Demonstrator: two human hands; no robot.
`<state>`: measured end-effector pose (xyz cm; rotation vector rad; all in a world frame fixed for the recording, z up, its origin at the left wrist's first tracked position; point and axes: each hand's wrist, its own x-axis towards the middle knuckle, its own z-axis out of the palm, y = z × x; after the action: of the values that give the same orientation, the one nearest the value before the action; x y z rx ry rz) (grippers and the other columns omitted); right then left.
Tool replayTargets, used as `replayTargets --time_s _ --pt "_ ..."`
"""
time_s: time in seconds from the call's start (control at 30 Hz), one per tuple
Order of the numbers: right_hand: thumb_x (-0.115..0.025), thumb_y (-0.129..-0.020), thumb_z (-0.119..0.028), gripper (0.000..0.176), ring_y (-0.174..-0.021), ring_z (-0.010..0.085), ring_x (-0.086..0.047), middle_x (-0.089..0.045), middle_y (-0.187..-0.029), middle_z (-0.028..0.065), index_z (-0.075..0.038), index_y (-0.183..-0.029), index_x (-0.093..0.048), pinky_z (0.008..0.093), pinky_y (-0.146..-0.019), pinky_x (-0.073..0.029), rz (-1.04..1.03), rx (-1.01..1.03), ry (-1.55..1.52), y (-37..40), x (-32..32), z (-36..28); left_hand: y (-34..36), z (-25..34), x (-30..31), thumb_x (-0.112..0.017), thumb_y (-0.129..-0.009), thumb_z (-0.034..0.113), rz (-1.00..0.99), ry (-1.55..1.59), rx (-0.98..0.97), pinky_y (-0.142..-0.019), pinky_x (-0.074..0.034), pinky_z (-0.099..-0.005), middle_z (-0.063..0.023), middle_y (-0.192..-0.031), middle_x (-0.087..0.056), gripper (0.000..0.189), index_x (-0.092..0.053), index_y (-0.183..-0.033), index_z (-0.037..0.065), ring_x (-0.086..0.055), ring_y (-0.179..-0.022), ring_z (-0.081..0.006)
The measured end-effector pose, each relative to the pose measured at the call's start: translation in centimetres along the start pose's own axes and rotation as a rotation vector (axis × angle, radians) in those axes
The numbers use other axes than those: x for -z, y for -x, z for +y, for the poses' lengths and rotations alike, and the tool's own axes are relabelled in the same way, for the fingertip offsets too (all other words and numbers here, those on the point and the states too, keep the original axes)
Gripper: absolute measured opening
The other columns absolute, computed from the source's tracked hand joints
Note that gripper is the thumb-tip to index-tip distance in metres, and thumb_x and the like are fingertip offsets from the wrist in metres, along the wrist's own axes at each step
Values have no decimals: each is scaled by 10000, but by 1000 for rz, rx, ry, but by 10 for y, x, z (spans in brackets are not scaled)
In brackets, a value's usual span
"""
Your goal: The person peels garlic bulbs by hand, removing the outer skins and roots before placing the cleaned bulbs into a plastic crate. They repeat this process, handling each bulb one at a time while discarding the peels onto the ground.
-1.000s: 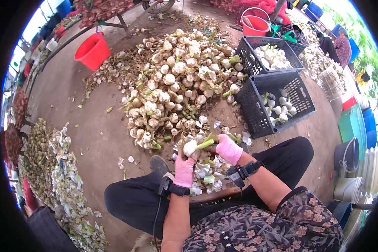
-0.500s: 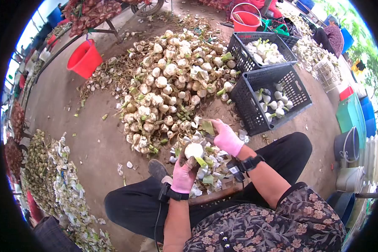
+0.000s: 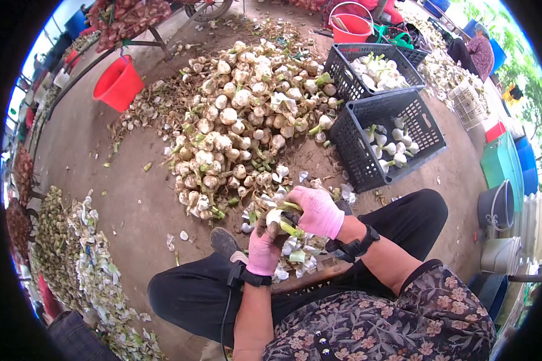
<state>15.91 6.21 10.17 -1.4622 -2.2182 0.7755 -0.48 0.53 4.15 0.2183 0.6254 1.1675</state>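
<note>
My left hand (image 3: 264, 248), in a pink glove with dirty fingertips, is wrapped round a white garlic bulb (image 3: 274, 218) between my knees. My right hand (image 3: 317, 210), also gloved in pink, is closed at the bulb's upper right side, on a green strip of its outer skin (image 3: 291, 206). The green stem (image 3: 291, 229) points down to the right from the bulb. Loose white peelings (image 3: 301, 248) lie beneath both hands. Just beyond them rises a large heap of unpeeled garlic (image 3: 235, 129).
Two black crates, a nearer one (image 3: 367, 162) and a farther one (image 3: 343, 81), hold white bulbs at the right. Red buckets (image 3: 119, 84) (image 3: 350, 29) stand beyond. Peelings and stems (image 3: 96, 265) line the left. Another person (image 3: 479, 54) sits at the upper right.
My right hand has moved left and down onto the bulb, its fingers now at the skin. The loose green-white piece it held up is no longer in it. The bulb is more covered now.
</note>
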Motion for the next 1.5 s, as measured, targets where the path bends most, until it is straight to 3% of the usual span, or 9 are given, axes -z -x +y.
replayTargets --time_s 0.23,0.3,0.43,0.57,0.63,0.7,0.87,1.2,1.5 --pt "-573 -673 12 284 -861 372 -613 -627 -861 204 -15 -955 -599 396 -733 -488 15 -55 -215 -7 5 8 1 -2 7 -541 -908 201 1 42 66 -892 -476 -369 -117 -1156 -569 421 -444 -1272 13 -574 -1052 -229" --pt "-560 -689 14 279 -860 374 -614 -625 -832 221 -8 -965 -593 395 -727 -484 14 -142 -272 -14 5 16 5 3 7 -513 -920 253 -41 197 216 -884 -478 -379 -122 -1172 -564 435 -447 -1284 24 -570 -1054 -243" --pt "-550 -711 12 270 -846 373 -615 -624 -854 231 -6 -974 -606 389 -728 -486 72 -154 -102 -15 -19 52 6 3 8 -522 -919 285 -132 299 236 -857 -495 -374 -116 -1181 -561 445 -456 -1283 39 -574 -1037 -247" --pt "-585 -706 43 338 -839 296 -643 -664 -889 168 -16 -1036 -628 342 -744 -494 92 -181 -287 -3 -10 42 5 5 13 -567 -903 288 -180 266 240 -854 -507 -360 -104 -1180 -560 459 -457 -1276 44 -576 -1043 -234" --pt "-606 -711 46 334 -851 248 -648 -675 -920 142 -12 -1039 -638 317 -750 -493 26 -201 -459 -2 -4 36 5 0 9 -610 -881 291 14 85 93 -854 -515 -351 -102 -1178 -555 487 -453 -1273 49 -575 -1053 -222" --pt "-657 -782 -50 202 -781 121 -612 -680 -842 67 -15 -981 -665 275 -698 -481 -99 -313 -530 2 20 7 0 1 8 -650 -856 255 5 111 81 -888 -499 -368 -108 -1173 -550 502 -451 -1267 47 -569 -1063 -233" --pt "-602 -637 -31 312 -835 323 -630 -647 -863 179 -27 -942 -668 359 -743 -496 12 -148 -212 5 10 1 -1 -1 -5 -698 -811 145 -8 97 -44 -932 -472 -370 -106 -1142 -565 498 -460 -1234 34 -578 -1038 -248" --pt "-618 -673 -69 294 -832 358 -603 -609 -878 153 -45 -966 -621 411 -736 -485 -25 -122 113 7 3 -14 -1 -11 3 -675 -815 48 92 -15 -75 -834 -505 -294 -73 -1107 -577 453 -469 -1219 39 -590 -988 -184" --pt "-546 -680 52 325 -869 352 -622 -632 -865 210 17 -1001 -586 366 -757 -479 -66 -162 -210 -5 2 18 1 -6 4 -546 -919 235 11 130 104 -877 -506 -360 -119 -1135 -578 404 -465 -1258 30 -587 -1033 -237"
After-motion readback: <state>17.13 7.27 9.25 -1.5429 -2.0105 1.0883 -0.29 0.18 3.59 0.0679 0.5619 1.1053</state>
